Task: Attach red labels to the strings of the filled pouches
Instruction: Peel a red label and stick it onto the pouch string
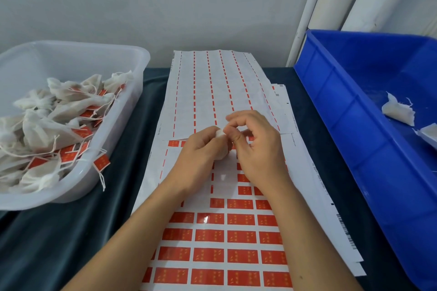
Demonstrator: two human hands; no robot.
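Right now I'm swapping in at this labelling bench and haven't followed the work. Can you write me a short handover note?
Left hand: grips a white pouch above the label sheet.
Right hand: fingers curled at the pouch's top; whether they pinch the string or a label cannot be told.
Done: the clear tub on the left holds a pile of labelled pouches. The far sheet is stripped of its labels, and the near sheet's upper rows are partly peeled.
Left: label the pouch in hand, then the few pouches in the blue bin on the right, which show no labels. Many red labels remain.
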